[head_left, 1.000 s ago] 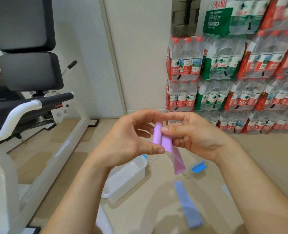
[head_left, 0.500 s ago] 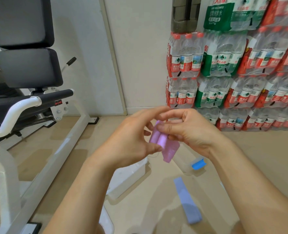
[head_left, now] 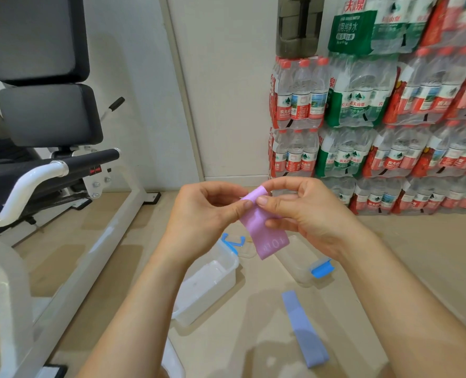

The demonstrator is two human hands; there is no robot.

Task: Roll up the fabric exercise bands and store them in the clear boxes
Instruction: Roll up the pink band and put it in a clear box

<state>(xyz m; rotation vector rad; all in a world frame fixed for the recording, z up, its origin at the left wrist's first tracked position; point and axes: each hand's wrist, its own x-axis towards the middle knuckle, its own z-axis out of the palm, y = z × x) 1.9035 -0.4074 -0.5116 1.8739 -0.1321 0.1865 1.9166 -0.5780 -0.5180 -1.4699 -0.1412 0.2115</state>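
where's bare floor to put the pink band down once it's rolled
Bare floor lies between the left clear box and the blue band, and a wider stretch lies right of the right clear box, in front of the water packs. It is crowded by the machine frame on the left.

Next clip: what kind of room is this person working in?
Probably a home gym or a gym's storage corner: a padded exercise machine stands at left, shrink-wrapped packs of bottled water are stacked high at right, and a blue fabric band lies on the floor near a clear box.
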